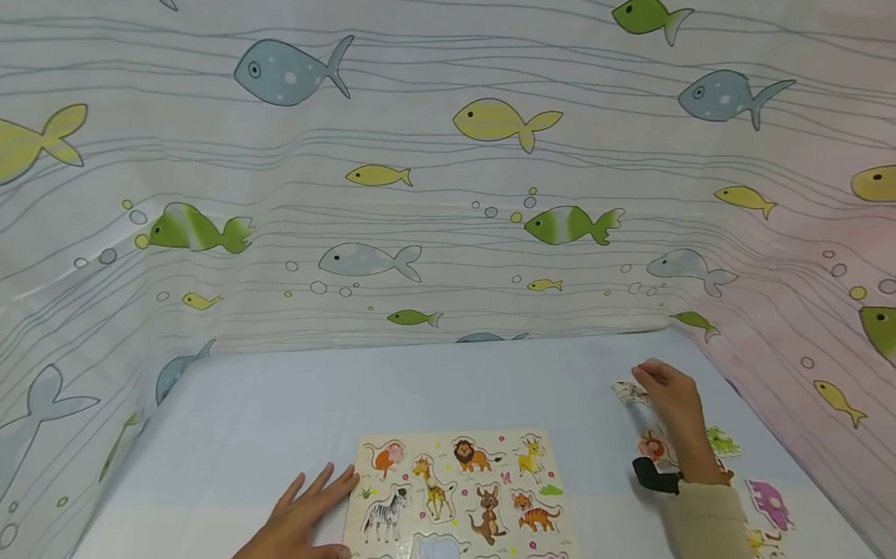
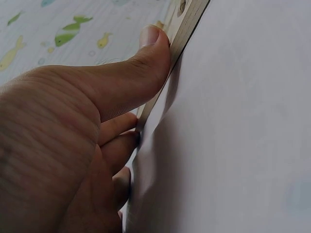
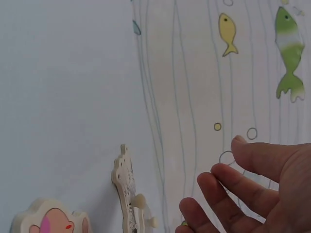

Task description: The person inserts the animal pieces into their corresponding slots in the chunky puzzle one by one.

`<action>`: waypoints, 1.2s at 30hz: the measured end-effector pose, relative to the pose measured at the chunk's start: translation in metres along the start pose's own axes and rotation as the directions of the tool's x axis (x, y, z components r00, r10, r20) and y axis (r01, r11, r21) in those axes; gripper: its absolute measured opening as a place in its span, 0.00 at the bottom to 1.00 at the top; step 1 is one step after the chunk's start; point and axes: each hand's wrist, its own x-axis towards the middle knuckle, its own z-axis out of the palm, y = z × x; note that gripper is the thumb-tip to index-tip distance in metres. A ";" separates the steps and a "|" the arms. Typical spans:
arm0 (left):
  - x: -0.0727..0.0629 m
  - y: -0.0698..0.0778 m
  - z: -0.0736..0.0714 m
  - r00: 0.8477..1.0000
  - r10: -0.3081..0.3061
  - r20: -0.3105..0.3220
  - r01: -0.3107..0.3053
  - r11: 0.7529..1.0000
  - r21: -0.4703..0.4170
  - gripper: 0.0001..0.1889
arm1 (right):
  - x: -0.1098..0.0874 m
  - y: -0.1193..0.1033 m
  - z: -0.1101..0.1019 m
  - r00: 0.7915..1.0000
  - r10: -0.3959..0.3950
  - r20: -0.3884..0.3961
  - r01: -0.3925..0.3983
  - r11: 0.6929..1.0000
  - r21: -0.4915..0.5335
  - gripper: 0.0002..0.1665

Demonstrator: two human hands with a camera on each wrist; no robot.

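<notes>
My left hand (image 1: 301, 528) rests with spread fingers at the left edge of a wooden animal puzzle board (image 1: 417, 439). In the left wrist view, its thumb (image 2: 158, 58) lies against the side of the board (image 2: 187, 26). The right hand (image 1: 671, 399) is over the right side of the table, its fingers loosely bent with nothing between them. Close by is a black-and-white puzzle piece (image 1: 631, 392); the right wrist view shows this piece (image 3: 127, 194) edge-on, with small pale knobs, apart from the fingers (image 3: 214, 189). The board bears pictures of a giraffe, lion, zebra and several other animals.
More loose pieces lie near the right forearm: a reddish-brown one (image 1: 653, 444), a green one (image 1: 722, 441), a purple one (image 1: 769, 503) and a yellowish one (image 1: 763, 545). A black strap (image 1: 655, 476) sits at the right wrist. Fish-patterned sheeting (image 1: 445, 221) surrounds the white table (image 1: 273, 404).
</notes>
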 end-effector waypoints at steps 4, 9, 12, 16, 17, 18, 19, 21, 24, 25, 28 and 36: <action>0.000 -0.001 0.001 1.000 0.015 -0.012 -0.015 1.000 -0.001 0.44 | 0.001 0.006 -0.002 0.999 0.035 -0.003 -0.035 0.999 -0.009 0.37; 0.000 -0.002 0.003 0.999 0.034 -0.024 -0.034 0.999 -0.003 0.44 | 0.001 0.014 0.000 0.999 0.025 -0.030 -0.026 0.998 -0.052 0.33; 0.000 -0.003 0.004 0.998 0.050 -0.025 -0.050 0.999 -0.005 0.45 | 0.002 0.019 0.002 0.999 0.015 -0.033 -0.017 0.998 -0.062 0.29; 0.000 -0.004 0.004 0.998 0.057 -0.029 -0.057 0.998 -0.002 0.45 | 0.007 0.025 0.006 0.999 0.034 -0.019 -0.036 0.996 -0.086 0.28; 0.000 -0.004 0.003 0.998 0.057 -0.031 -0.056 0.998 0.003 0.45 | 0.008 0.026 0.006 0.999 0.044 -0.019 -0.046 0.995 -0.090 0.29; 0.000 -0.004 0.003 0.998 0.053 -0.029 -0.053 0.999 0.005 0.45 | 0.008 0.026 0.007 0.998 0.056 -0.020 -0.057 0.994 -0.093 0.29; 0.000 -0.004 0.002 0.998 0.049 -0.027 -0.049 0.999 0.007 0.45 | 0.009 0.027 0.007 0.998 0.067 -0.020 -0.068 0.993 -0.095 0.29; 0.000 -0.004 0.001 0.999 0.039 -0.021 -0.039 0.999 0.011 0.44 | 0.009 0.028 0.008 0.996 0.081 -0.023 -0.083 0.993 -0.088 0.29; 0.002 -0.003 -0.001 0.999 0.028 -0.015 -0.028 1.000 0.011 0.43 | 0.010 0.028 0.009 0.997 0.079 -0.017 -0.080 0.993 -0.085 0.29; 0.002 -0.003 -0.001 1.000 0.026 -0.017 -0.025 1.000 0.012 0.43 | 0.010 0.029 0.009 0.997 0.070 -0.015 -0.071 0.994 -0.087 0.29; 0.004 -0.003 -0.001 1.000 0.015 -0.023 -0.015 1.000 0.001 0.44 | 0.010 0.031 0.010 0.999 0.031 -0.015 -0.032 0.993 -0.113 0.29; 0.000 -0.004 0.002 0.999 0.038 -0.017 -0.038 0.999 -0.037 0.45 | 0.012 0.037 0.013 1.000 0.000 0.015 0.004 0.975 -0.221 0.30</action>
